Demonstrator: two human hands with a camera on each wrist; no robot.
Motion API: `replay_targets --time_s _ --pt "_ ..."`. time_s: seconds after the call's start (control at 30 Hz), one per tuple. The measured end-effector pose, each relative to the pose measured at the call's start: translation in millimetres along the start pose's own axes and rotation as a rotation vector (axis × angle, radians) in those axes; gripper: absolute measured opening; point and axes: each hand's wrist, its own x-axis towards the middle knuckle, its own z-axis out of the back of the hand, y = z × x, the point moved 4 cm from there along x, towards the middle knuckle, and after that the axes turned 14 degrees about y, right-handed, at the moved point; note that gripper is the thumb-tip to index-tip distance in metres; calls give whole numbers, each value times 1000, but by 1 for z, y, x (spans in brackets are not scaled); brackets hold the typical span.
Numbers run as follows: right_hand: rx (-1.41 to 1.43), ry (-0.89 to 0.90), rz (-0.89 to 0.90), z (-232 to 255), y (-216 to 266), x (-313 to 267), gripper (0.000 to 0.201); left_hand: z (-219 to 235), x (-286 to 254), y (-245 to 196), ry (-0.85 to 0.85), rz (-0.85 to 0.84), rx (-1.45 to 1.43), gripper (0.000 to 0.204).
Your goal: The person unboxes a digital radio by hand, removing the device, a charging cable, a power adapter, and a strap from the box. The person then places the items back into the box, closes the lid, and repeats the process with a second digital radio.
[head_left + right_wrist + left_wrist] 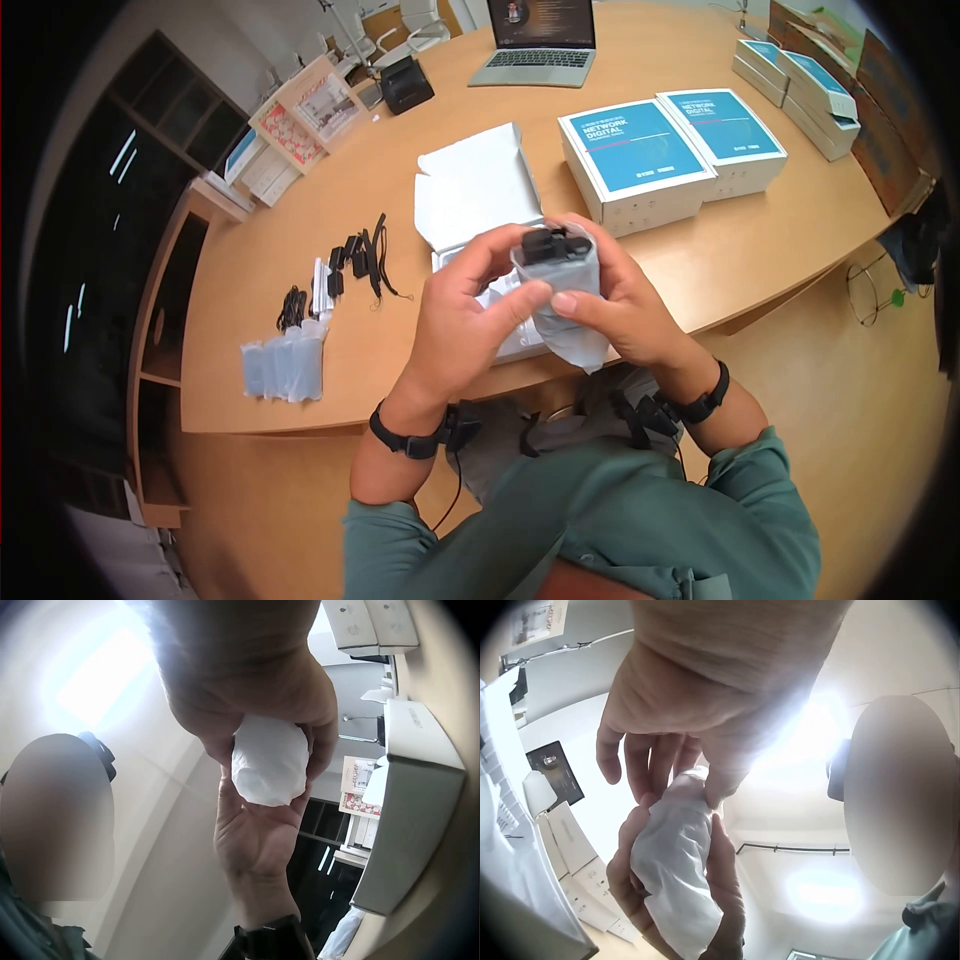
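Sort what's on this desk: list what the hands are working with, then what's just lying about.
In hand:
left hand
right hand
white bag
black device in the bag
open white box

Lying about:
laptop
blue boxes
black cables
bagged items

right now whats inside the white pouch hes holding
A black device sticks out of the top of the white pouch, which the left hand and right hand grip together. The pouch covers the rest, so the device's lower part can't be seen.
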Motion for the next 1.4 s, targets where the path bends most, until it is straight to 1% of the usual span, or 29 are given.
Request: replay_targets --time_s 0.03,0.07,0.1,0.13,0.17,0.2,0.23,0.27,0.33,0.5,0.57,0.6,0.67,0.77,0.83,0.9,0.97,1.0,1.03,1.07,1.1,1.13,1.17,1.2,1.27,1.3,1.33,1.37,1.4 --pt "-25 25 30 1 2 6 71 3 3 2 -45 28 -102 46" --pt "-25 21 40 3 3 12 71 6 6 5 -93 56 -204 43" --pt "11 55 24 4 2 19 67 9 12 5 -126 27 -202 36" --pt "47 89 7 5 0 24 63 12 18 10 -122 23 -196 36" --pt "46 100 7 6 -3 29 58 17 22 18 -163 20 -269 33" --pt "45 102 13 8 -5 34 58 21 24 23 -206 15 -344 31" --pt "62 83 3 10 -8 39 59 22 27 22 -227 4 -346 27" --pt "79 64 -7 12 -9 42 60 23 29 25 -226 1 -341 27" --pt "84 76 4 13 -8 44 61 28 32 28 -285 -45 -186 24" --pt "157 76 -8 20 -16 48 61 32 33 28 -310 -61 -18 25" --pt "249 127 -72 23 -21 51 58 32 34 29 -318 -61 34 26" --pt "249 128 -74 24 -21 52 58 32 35 27 -328 -68 53 26" --pt "356 196 -155 22 -23 54 53 32 35 24 -336 -77 73 27" --pt "421 190 -169 19 -24 52 50 29 35 18 -330 -87 124 26" --pt "428 196 -162 16 -22 54 47 32 36 16 -313 -132 79 26" --pt "437 206 -154 14 -24 59 45 30 36 10 -338 -140 108 27" --pt "302 135 -119 18 -30 66 41 34 40 12 -373 -145 132 29" --pt "305 137 -131 15 -32 70 41 39 49 19 -334 -101 112 27" --pt "306 33 -51 12 -27 75 40 42 53 24 -293 -60 93 28" --pt "304 -71 33 11 -19 80 38 42 52 24 -297 -58 90 28" --pt "299 -126 72 10 -11 82 37 38 54 29 -192 -10 -183 33" --pt "299 -126 69 14 -13 86 37 33 55 32 -81 39 -454 43" --pt "265 -156 142 21 -13 90 37 26 49 32 23 129 -369 72" --pt "229 -186 215 26 -13 92 36 23 47 37 22 130 -369 72" --pt "201 -209 197 24 -12 88 34 13 46 40 39 -6 -170 81" --pt "135 -193 234 22 -10 86 34 16 40 44 30 70 -176 88" --pt "68 -174 266 21 -8 84 33 21 34 44 22 75 -185 88" --pt "69 -175 263 21 -5 81 33 26 28 45 79 158 -253 85" --pt "-24 -159 257 21 0 78 29 26 24 46 139 240 -319 82"
